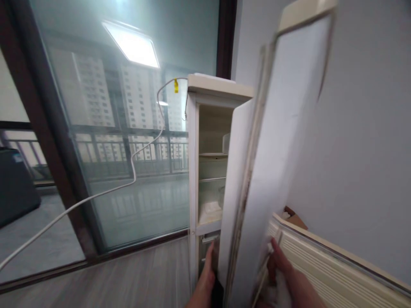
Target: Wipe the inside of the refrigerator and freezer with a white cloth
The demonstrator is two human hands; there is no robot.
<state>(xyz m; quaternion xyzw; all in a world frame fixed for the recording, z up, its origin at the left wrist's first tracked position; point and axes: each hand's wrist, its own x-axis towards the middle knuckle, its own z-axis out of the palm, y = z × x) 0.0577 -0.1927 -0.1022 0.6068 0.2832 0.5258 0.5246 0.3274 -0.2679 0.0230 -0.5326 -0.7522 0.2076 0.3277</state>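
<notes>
A white refrigerator door (276,128) stands upright and slightly tilted close in front of me, its discoloured rubber seal (248,179) facing me along the edge. My left hand (205,278) is closed at the door's lower inner side, with part of the fingers hidden behind it. On the other side, my right hand (290,276) grips low on the door, blurred, with something whitish below its fingers that I cannot make out. Behind the door is the refrigerator body (193,171), its upper compartment with glass shelves (212,179) exposed.
To the right, a ribbed cream door panel (327,261) stands open, with a cardboard box (295,219) behind it. A white cord (133,171) with a yellow tag (176,85) runs leftward from the refrigerator's top. Glass sliding doors (138,205) stand at the left, above grey wood flooring (154,269).
</notes>
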